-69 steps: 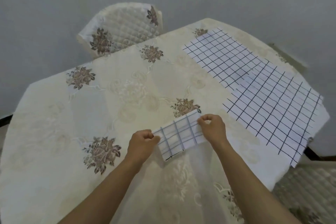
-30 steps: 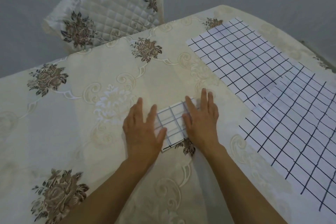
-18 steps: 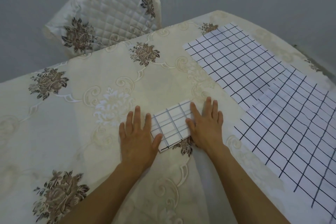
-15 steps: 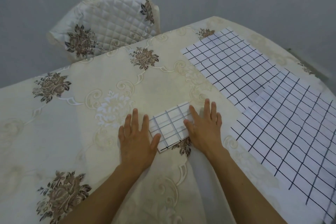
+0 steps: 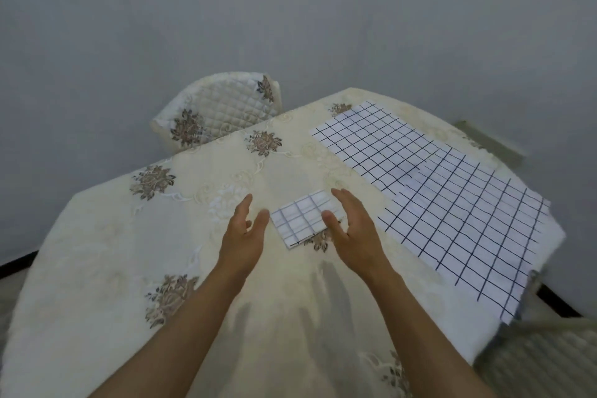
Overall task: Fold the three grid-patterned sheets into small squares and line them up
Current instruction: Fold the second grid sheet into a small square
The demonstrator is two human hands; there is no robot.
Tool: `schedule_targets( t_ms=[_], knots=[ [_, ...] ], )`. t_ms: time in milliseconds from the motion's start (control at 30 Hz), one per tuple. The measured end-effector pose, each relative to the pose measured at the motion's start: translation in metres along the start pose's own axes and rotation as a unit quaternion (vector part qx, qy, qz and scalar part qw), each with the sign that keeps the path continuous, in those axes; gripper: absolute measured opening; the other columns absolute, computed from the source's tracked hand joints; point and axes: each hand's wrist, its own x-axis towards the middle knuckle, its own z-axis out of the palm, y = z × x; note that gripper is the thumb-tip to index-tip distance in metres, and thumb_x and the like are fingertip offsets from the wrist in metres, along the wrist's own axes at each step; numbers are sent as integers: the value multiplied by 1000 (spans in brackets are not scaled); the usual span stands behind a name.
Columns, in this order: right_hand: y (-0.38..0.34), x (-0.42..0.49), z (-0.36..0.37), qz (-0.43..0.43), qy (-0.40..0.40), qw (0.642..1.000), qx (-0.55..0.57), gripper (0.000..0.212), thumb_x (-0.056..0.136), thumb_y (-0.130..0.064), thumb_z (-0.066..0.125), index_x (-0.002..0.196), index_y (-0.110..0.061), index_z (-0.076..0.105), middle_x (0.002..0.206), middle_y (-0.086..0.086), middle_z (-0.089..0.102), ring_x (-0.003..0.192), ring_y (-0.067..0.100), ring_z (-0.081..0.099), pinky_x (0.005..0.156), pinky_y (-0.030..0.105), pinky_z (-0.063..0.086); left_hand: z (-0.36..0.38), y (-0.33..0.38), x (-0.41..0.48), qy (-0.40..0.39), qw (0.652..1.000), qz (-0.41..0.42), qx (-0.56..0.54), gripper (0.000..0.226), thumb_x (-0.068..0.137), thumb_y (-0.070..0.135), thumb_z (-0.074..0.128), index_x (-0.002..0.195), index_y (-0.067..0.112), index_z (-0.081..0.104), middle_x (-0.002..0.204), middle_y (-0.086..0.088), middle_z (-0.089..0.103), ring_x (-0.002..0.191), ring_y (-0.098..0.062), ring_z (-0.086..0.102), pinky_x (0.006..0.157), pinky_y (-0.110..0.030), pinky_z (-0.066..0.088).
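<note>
A grid-patterned sheet folded into a small square [image 5: 302,218] lies flat on the table's middle. My left hand [image 5: 243,236] hovers just left of it, fingers apart, holding nothing. My right hand [image 5: 352,226] hovers over its right edge, also with fingers spread and nothing in it. Two unfolded grid sheets lie to the right: the far sheet [image 5: 374,139] and the near sheet [image 5: 468,226], whose upper corner overlaps the far one.
The table carries a cream floral tablecloth [image 5: 129,252]. A quilted chair [image 5: 219,110] stands at the far side. The near sheet reaches the table's right edge [image 5: 549,268]. A grey wall is behind.
Both hands, flat against the folded square's sides half a second ago, have lifted off and turned edge-up. The square stays on the table. The camera has tilted up.
</note>
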Motion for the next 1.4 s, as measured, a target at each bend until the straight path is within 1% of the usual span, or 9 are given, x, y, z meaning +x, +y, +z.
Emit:
schedule_targets(
  t_ms=[100, 300, 467, 600, 800, 967, 1133, 1267, 1400],
  knots=[
    [-23, -30, -14, -4, 16, 999, 40, 51, 98, -45, 47, 144, -25, 41, 152, -5, 38, 141, 9, 30, 115, 32, 25, -16, 13, -40, 2, 999, 14, -35, 48, 99, 45, 48, 146, 40, 37, 135, 14, 43, 123, -9, 43, 103, -35, 37],
    [-65, -98, -37, -12, 42, 997, 58, 46, 99, -46, 44, 142, -28, 44, 147, -10, 43, 131, 1, 37, 103, 21, 31, -47, 30, -111, -13, 996, 44, -81, 41, 101, 40, 48, 141, 33, 48, 149, 8, 43, 133, -13, 42, 111, -46, 38],
    [-109, -156, -52, 6, 74, 994, 79, 44, 99, -47, 44, 140, -30, 46, 146, -11, 44, 128, 0, 37, 110, 36, 34, -79, 45, -158, -25, 992, 86, -88, 39, 100, 39, 48, 137, 28, 52, 142, 7, 50, 128, -12, 47, 109, -46, 41],
    [-144, -205, -52, 9, 105, 990, 95, 44, 98, -49, 44, 138, -32, 47, 145, -13, 45, 133, 6, 39, 109, 38, 35, -112, 45, -195, -43, 988, 113, -98, 42, 100, 39, 48, 138, 23, 52, 139, 7, 53, 126, -11, 49, 109, -45, 41],
    [-162, -292, -33, 56, 153, 977, 138, 37, 98, -48, 46, 133, -36, 51, 134, -20, 51, 125, 1, 46, 108, 36, 38, -146, 16, -247, -72, 981, 112, -139, 42, 100, 40, 47, 136, 21, 53, 134, 2, 56, 125, -16, 52, 108, -45, 42],
    [-174, -358, -34, 90, 164, 974, 128, 37, 98, -48, 46, 133, -36, 51, 129, -23, 51, 125, 3, 46, 105, 38, 42, -156, -7, -296, -102, 977, 99, -158, 26, 101, 40, 46, 121, 29, 58, 110, 16, 58, 115, -13, 55, 103, -47, 46],
    [-183, -402, -49, 74, 185, 974, 105, 34, 98, -49, 46, 130, -40, 50, 133, -22, 49, 127, 1, 43, 106, 38, 41, -158, -6, -332, -104, 972, 121, -171, 29, 102, 39, 45, 124, 25, 57, 110, 12, 59, 95, -2, 56, 93, -40, 50],
    [-171, -444, -67, 57, 200, 975, 78, 44, 96, -54, 45, 137, -37, 47, 142, -18, 46, 133, 3, 39, 110, 41, 37, -138, -2, -365, -115, 969, 132, -172, 33, 101, 38, 47, 126, 20, 58, 117, 7, 61, 103, -9, 57, 94, -41, 49],
    [-147, -501, -103, 72, 236, 962, 120, 49, 94, -58, 47, 138, -36, 46, 142, -16, 47, 132, 5, 42, 108, 37, 39, -91, 0, -411, -150, 968, 135, -149, 33, 99, 34, 52, 128, 17, 59, 126, 2, 60, 117, -16, 55, 97, -41, 50]
  ],
)
